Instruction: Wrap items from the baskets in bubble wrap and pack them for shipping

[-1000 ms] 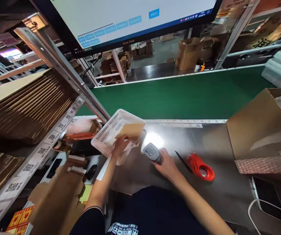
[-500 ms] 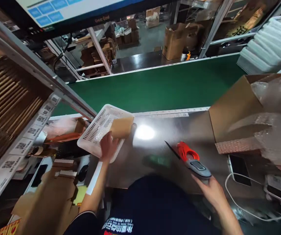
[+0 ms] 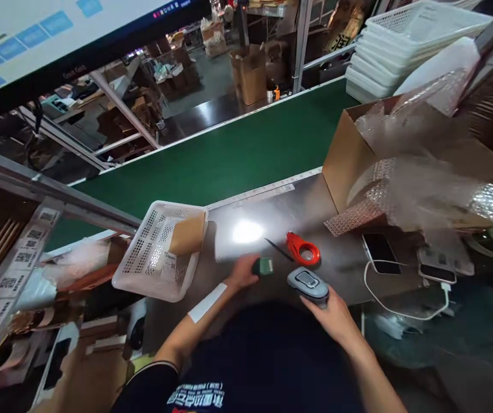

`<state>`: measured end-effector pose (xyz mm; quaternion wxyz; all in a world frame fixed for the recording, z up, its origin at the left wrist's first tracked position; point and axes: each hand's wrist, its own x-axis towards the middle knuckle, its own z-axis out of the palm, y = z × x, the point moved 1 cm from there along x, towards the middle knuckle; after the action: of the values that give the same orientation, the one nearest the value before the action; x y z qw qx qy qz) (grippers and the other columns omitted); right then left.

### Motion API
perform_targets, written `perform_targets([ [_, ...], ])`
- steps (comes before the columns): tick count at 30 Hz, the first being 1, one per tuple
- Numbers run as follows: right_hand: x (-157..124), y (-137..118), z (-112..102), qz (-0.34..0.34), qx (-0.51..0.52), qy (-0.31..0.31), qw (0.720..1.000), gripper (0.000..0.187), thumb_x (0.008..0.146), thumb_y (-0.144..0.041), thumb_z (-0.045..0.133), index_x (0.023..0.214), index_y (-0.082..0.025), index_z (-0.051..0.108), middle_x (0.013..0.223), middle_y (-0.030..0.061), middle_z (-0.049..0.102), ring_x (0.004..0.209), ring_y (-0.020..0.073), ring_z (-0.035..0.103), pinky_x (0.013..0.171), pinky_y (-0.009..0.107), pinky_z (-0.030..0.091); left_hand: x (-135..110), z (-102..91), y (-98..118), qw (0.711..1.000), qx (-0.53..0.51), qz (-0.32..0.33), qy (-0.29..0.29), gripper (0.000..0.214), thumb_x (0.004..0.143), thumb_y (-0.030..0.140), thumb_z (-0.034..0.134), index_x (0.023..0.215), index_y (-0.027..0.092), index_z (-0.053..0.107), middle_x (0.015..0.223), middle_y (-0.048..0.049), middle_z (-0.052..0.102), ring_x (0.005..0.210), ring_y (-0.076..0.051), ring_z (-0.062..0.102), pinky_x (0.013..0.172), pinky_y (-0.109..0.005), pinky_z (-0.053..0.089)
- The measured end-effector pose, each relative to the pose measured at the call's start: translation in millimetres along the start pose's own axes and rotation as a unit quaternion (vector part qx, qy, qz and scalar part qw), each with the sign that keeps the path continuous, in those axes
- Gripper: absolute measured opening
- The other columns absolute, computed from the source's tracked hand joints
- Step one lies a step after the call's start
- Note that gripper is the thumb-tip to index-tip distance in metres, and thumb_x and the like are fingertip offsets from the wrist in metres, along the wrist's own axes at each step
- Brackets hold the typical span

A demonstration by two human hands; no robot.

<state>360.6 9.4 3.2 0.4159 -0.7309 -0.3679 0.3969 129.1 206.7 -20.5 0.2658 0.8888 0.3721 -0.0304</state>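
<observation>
My left hand (image 3: 245,273) is closed around a small dark green box (image 3: 265,265) with a pale label, held over the steel table (image 3: 229,304). In my right hand (image 3: 336,314) is a grey handheld scanner (image 3: 309,282), its rounded head pointing up and left. Just beyond the scanner lies a red tape dispenser (image 3: 302,248), and a thin black strip (image 3: 278,249) lies to its left. The white perforated basket (image 3: 137,252) stands left of my left hand. Inside the basket are a brown cardboard packet (image 3: 187,234) and a white printed paper (image 3: 169,264).
A green conveyor belt (image 3: 229,155) runs behind the table. At right stand a cardboard box (image 3: 345,160) with bubble wrap (image 3: 427,178) and a stack of white baskets (image 3: 375,69). A phone (image 3: 380,253) and a white cable (image 3: 401,314) lie near my right arm. A monitor (image 3: 74,46) hangs upper left.
My left hand has left the brown packet in the basket, moved right, and now holds the green box. My right hand has brought the scanner left. The view has turned right.
</observation>
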Motion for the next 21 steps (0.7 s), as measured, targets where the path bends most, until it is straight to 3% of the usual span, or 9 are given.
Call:
perform_targets([
  [6,14,-44,12,-0.150,-0.028,-0.080,0.985,0.031,0.083,-0.051,0.063,0.090,-0.021,0.068,0.092,0.0070,0.069,0.083,0.0245,0.070,0.078,0.036,0.057,-28,-26.9,-13,0.962,-0.164,-0.022,0.216,0.053,0.074,0.028,0.078,0.125,0.023,0.064,0.130,-0.0137,0.070,0.123,-0.031,0.065,0.108,-0.051,0.051],
  [9,26,-58,15,-0.182,-0.036,-0.107,0.977,0.030,0.082,-0.049,0.063,0.092,-0.021,0.068,0.099,0.0082,0.069,0.087,0.0246,0.070,0.080,0.037,0.057,-38,-31.3,-12,0.949,-0.176,-0.032,0.259,0.053,0.073,0.028,0.079,0.123,0.022,0.064,0.129,-0.0148,0.070,0.123,-0.031,0.065,0.111,-0.053,0.048],
  [14,35,-64,14,-0.200,-0.030,-0.139,0.969,0.031,0.081,-0.046,0.067,0.100,-0.021,0.069,0.103,0.0085,0.072,0.094,0.0259,0.071,0.085,0.038,0.058,-55,-37.0,-3,0.946,-0.156,-0.043,0.281,0.053,0.068,0.019,0.073,0.120,0.023,0.065,0.130,-0.0127,0.072,0.128,-0.031,0.065,0.120,-0.054,0.041],
  [18,29,-49,-12,-0.174,-0.012,-0.098,0.980,0.037,0.080,-0.044,0.068,0.109,-0.022,0.069,0.109,0.0106,0.076,0.103,0.0305,0.073,0.093,0.045,0.059,-69,-25.3,2,0.922,-0.181,-0.177,0.294,0.045,0.067,0.031,0.077,0.111,0.025,0.068,0.118,-0.0116,0.077,0.116,-0.034,0.070,0.105,-0.050,0.053],
  [21,21,-27,-54,-0.117,0.001,-0.030,0.993,0.038,0.079,-0.046,0.069,0.108,-0.023,0.069,0.109,0.0119,0.079,0.103,0.0336,0.075,0.094,0.051,0.060,-74,-12.0,-4,0.884,-0.201,-0.301,0.295,0.035,0.065,0.041,0.079,0.095,0.025,0.069,0.102,-0.0102,0.081,0.103,-0.037,0.076,0.093,-0.050,0.059],
])
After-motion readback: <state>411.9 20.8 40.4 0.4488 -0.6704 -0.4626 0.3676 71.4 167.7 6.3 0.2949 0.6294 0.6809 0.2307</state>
